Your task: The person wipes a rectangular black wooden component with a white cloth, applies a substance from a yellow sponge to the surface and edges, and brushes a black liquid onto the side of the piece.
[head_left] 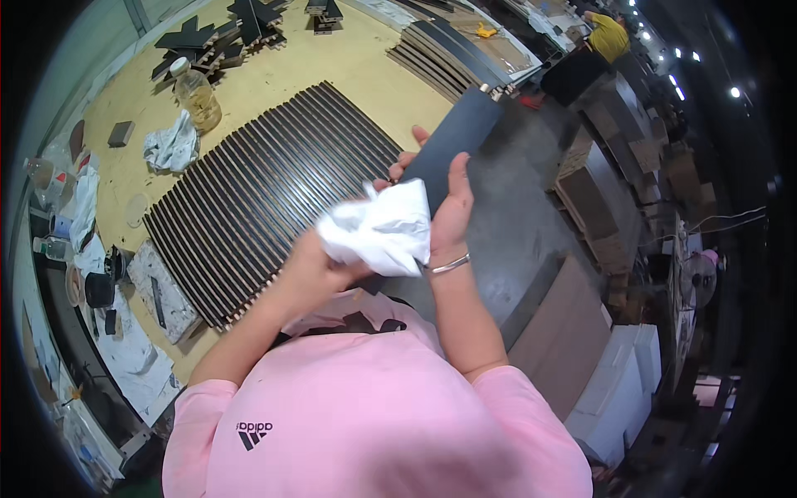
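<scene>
And there it was, the left hand bunched firmly around a crumpled white cloth, right over the near part of a long dark board! How hard the cloth pressed, you couldn't tell. The right hand, silver bracelet at its wrist, cradled that board from below, thumb up along 1 edge, fingertips curling around the other. The board slanted away up and right, over the table's edge. Just left, what a line-up: dark slats packed in close rows across the yellowish table! Beyond them stood 1 clear bottle with a white cap, a crumpled rag just beside it; near the far corner, stacked dark boards. Off right, 1 person in a yellow top.
</scene>
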### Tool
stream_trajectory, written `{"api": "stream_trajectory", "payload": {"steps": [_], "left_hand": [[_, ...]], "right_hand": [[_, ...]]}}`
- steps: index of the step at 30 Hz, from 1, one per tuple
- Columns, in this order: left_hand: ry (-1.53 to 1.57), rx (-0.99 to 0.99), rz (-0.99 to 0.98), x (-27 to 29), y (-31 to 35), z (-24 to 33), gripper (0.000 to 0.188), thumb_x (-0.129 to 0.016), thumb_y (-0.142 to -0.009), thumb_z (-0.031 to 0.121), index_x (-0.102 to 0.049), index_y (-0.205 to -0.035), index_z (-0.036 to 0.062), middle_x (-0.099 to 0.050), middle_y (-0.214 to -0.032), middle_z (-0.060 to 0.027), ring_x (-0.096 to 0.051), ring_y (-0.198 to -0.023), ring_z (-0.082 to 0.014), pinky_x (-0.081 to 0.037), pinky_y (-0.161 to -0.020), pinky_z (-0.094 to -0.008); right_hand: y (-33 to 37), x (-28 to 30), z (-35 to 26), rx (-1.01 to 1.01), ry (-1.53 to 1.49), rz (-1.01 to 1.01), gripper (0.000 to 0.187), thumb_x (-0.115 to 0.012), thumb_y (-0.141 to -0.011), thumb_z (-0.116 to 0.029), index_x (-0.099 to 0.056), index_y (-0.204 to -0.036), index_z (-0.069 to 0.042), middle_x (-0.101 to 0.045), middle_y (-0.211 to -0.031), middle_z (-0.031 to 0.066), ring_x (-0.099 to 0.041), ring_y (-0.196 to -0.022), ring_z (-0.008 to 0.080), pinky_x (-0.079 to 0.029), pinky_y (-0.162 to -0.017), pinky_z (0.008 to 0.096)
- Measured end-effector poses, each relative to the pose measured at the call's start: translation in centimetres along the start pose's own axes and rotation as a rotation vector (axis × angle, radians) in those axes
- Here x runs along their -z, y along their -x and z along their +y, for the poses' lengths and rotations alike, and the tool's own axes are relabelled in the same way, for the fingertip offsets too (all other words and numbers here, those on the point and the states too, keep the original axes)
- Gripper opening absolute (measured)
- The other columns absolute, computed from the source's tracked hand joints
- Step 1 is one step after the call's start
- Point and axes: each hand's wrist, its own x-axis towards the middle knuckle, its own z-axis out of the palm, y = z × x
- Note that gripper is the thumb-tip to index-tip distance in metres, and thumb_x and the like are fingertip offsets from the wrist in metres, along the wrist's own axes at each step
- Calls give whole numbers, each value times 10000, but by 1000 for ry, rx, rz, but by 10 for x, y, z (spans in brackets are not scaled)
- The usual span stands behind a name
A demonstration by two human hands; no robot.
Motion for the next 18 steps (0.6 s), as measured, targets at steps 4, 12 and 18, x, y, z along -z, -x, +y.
{"api": "stream_trajectory", "payload": {"steps": [4,12,18], "left_hand": [[102,107,85,4,26,-37,359,-640,-816,10,-586,-1171,3,-638,-1112,-79,-615,-1004,-183,-495,-867,-321],[227,144,405,69,29,-31,417,-702,-836,93,-558,-1219,11,-629,-1126,-50,-583,-1018,-145,-450,-895,-310],[-781,-189,546,113,17,-17,669,-776,-736,199,-520,-1302,-47,-586,-1286,-192,-510,-1255,-328,-382,-1050,-397]], "right_hand": [[1,-9,-5,41,-56,9,686,-444,-957,-577,-394,-1380,-38,-585,-935,110,-599,-850,223,-534,-817,484],[-14,-22,19,64,-107,64,627,-426,-977,-551,-417,-1354,-50,-579,-928,97,-585,-848,218,-518,-856,509],[-28,-44,52,20,-124,127,570,-401,-994,-528,-436,-1343,-78,-590,-929,82,-590,-856,213,-513,-886,534]]}}
